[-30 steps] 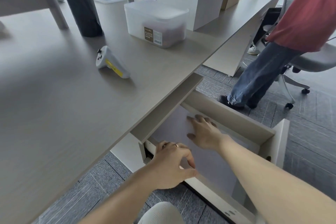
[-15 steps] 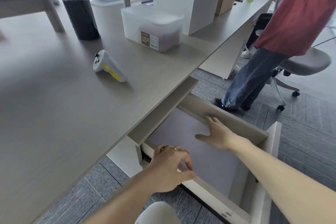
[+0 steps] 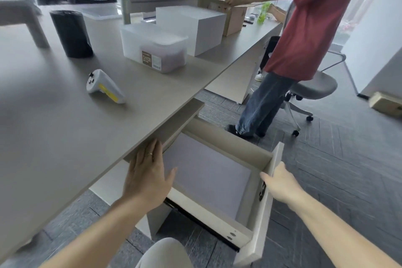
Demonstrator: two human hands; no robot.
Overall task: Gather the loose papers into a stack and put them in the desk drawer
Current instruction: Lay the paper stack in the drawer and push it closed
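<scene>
The drawer (image 3: 264, 160) is standing pulled well out from under the surface (image 3: 65, 128), and the papers (image 3: 206, 172) are lying flat inside it as one pale sheet-like layer covering most of the bottom; whether it is a full stack cannot be told from here. No loose paper is showing on the surface.

The left hand (image 3: 148, 172) is resting spread, fingers straight, with its fingertips touching the underside edge of the surface just above the drawer's inner end, and it is holding nothing. The right hand (image 3: 280, 187) is sitting at the drawer front (image 3: 258, 230), thumb reaching toward the inside face and the other fingers hidden behind the panel, so it looks wrapped over the front edge, though how firmly it is gripping is not clear.

Judging by this, the step in hand is closing the drawer. To do it well, the right hand should be pushing squarely at the middle of the front so the runners are not binding, and the left hand should be moving clear of the gap under the surface before the drawer slides in, or its fingers could be caught. The papers should be lying flat, so no corner is snagging the frame.

A controller (image 3: 104, 87) and a plastic box (image 3: 154, 48) are sitting on the surface, well apart from the drawer.
</scene>
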